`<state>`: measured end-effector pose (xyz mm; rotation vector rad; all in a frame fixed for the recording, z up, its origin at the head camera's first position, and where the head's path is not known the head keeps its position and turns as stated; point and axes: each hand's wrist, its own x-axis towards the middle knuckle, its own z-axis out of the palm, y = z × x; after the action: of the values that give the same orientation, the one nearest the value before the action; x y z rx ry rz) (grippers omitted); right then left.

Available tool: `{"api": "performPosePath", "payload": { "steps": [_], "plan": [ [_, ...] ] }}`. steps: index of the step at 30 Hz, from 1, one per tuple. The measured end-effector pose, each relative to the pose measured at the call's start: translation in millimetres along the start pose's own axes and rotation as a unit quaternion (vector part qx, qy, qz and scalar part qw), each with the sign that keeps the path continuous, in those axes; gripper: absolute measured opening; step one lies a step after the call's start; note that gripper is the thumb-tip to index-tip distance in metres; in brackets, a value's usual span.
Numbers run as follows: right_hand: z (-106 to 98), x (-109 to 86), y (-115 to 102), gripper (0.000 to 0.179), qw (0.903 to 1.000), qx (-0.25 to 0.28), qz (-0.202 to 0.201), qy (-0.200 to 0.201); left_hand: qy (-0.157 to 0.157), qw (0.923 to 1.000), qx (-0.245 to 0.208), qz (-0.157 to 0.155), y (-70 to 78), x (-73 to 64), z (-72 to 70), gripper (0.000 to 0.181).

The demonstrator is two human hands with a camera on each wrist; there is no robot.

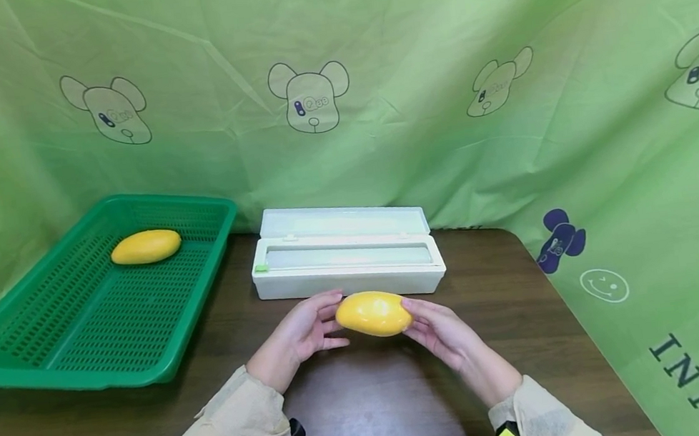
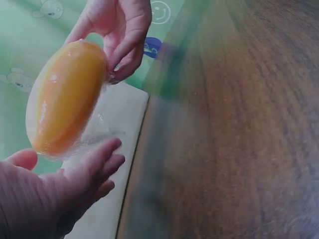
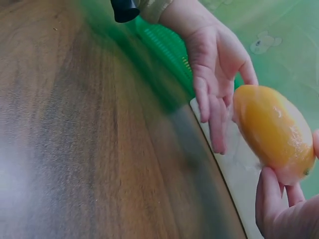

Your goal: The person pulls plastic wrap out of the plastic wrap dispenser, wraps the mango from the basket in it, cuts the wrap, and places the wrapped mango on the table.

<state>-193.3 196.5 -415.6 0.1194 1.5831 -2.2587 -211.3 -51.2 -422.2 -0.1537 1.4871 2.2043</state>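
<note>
A yellow mango [image 1: 373,314] is held up over the table in front of the white box, its shiny surface covered in clear film with loose bits showing in the left wrist view. My right hand [image 1: 445,333] pinches one end of it between thumb and fingers. At the other end is my left hand [image 1: 303,332], its fingers spread and fairly straight, palm turned toward the fruit, thumb tip right at the mango's end [image 2: 57,134]. Behind both hands stands the white cling film dispenser [image 1: 350,279], its translucent lid [image 1: 343,220] raised.
On the left, a green plastic basket [image 1: 202,292] with slotted walls holds a second mango [image 1: 146,247]. The dark wooden table [image 1: 372,417] ends at the right against a green curtain [image 1: 634,214] that also hangs behind. A small green tab [image 1: 261,268] sits on the dispenser's left end.
</note>
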Motion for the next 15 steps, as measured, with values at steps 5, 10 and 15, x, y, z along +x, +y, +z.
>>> {"api": "performPosePath", "payload": {
  "steps": [5,10,15],
  "plan": [
    [-2,-2.3,0,0.016,1.0000,0.000,0.000,0.005,0.027,0.9995,0.013,-0.009,-1.3,-0.6,-1.4,0.052],
    [-20,-9.2,-6,0.019,0.9998,0.002,-0.008,0.018,0.032,0.9991,0.026,-0.012,0.5,-2.1,-2.5,0.051],
    [-60,-24.5,-14,0.024,0.9978,0.013,-0.033,0.055,0.029,0.9992,0.022,-0.016,2.0,-4.4,-5.9,0.047]
  ]
}}
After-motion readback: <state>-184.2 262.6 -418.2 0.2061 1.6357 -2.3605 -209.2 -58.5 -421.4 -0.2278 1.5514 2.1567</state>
